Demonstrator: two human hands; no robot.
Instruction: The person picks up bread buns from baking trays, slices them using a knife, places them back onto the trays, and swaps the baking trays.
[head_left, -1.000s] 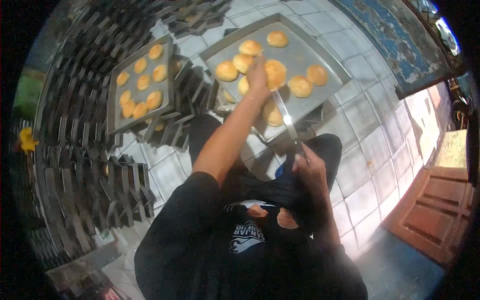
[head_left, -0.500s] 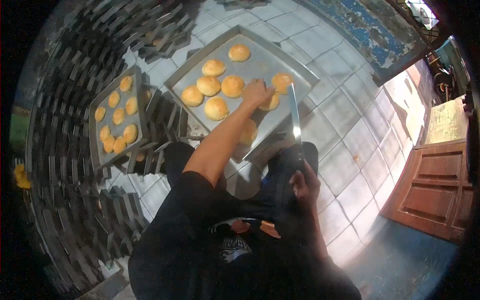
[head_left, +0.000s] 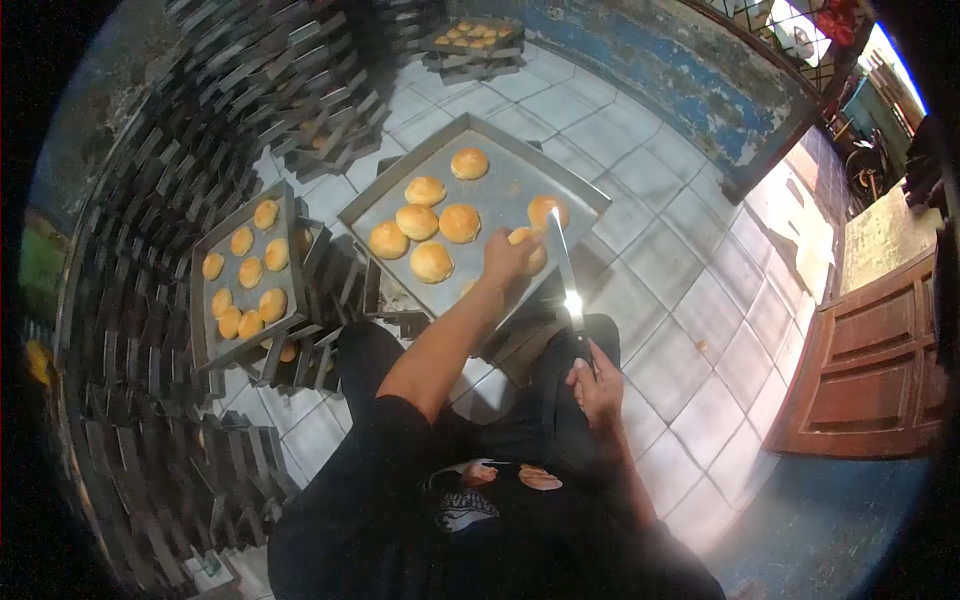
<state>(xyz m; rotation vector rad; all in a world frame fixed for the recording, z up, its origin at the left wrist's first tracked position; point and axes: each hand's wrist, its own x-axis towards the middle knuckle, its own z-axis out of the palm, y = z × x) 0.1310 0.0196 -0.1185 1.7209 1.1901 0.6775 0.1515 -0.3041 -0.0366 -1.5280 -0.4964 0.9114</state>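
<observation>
My left hand (head_left: pixel 507 258) reaches over a large metal tray (head_left: pixel 385 232). Its fingers are closed around a golden bun (head_left: pixel 536 262), partly hidden by them. In my right hand (head_left: pixel 597 390) is the dark handle of a long knife (head_left: pixel 566 262); the blade points away from me, with a bright glint near its base. The knife's tip overlaps another bun (head_left: pixel 545 208) at the tray's right side. Several more round buns (head_left: pixel 460 223) sit on the tray's left and middle, and one (head_left: pixel 469 164) lies near the far corner. Part of another bun shows below my left forearm.
A smaller tray of buns (head_left: pixel 250 271) rests to the left on stacked dark metal pans (head_left: pixel 335 270). More pan stacks (head_left: pixel 120 330) line the left side. A further bun tray (head_left: pixel 475 37) stands at the back. White floor tiles (head_left: pixel 690 300) and a wooden door (head_left: pixel 865 365) are at right.
My left hand has shifted slightly toward me, with its fingers now around the bun. My right hand still holds the knife, whose blade now tilts more to the left. The camera view has tilted up.
</observation>
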